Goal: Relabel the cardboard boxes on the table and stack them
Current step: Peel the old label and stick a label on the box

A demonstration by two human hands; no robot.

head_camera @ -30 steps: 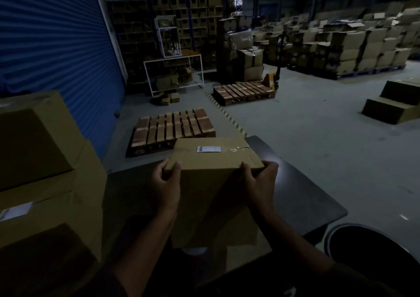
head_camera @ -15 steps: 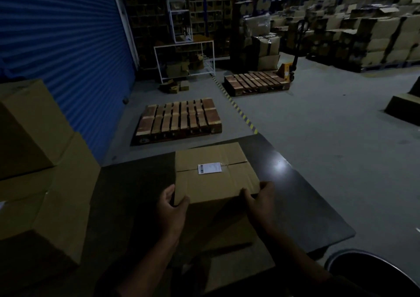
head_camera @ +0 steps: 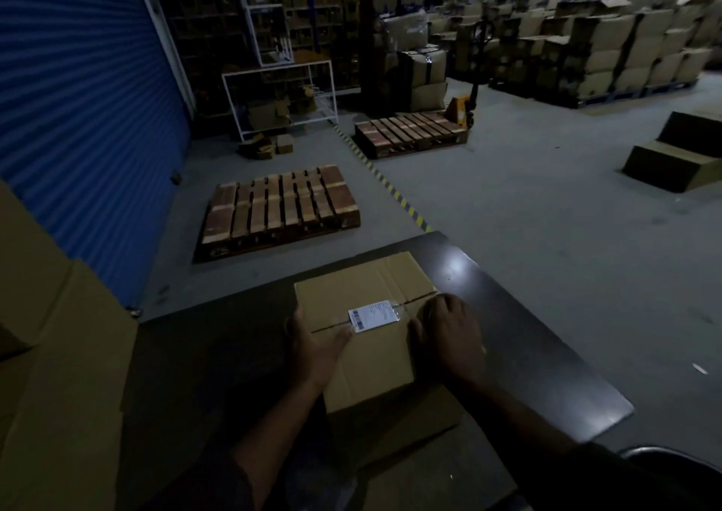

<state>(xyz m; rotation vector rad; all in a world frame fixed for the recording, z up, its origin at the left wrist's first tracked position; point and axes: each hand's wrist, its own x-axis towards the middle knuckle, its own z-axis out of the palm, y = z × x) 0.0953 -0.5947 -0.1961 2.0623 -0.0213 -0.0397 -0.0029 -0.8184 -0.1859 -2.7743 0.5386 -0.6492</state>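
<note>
1. The left hand (head_camera: 316, 348) lies flat, fingers spread, on a cardboard box (head_camera: 367, 338) near its white label (head_camera: 373, 315).
2. The right hand (head_camera: 449, 338), fingers curled, clasps the box's right edge.
3. The box sits mid-bench (head_camera: 547, 354), dark surface bare to its right edge.
4. Stacked cartons (head_camera: 58, 374) crowd the left; a pallet (head_camera: 279, 207) lies on open floor beyond.

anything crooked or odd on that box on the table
The white label sits slanted on the cardboard box, straddling the top seam, near the left hand. The right hand rests on the box's right edge. Nothing looks torn.
</note>
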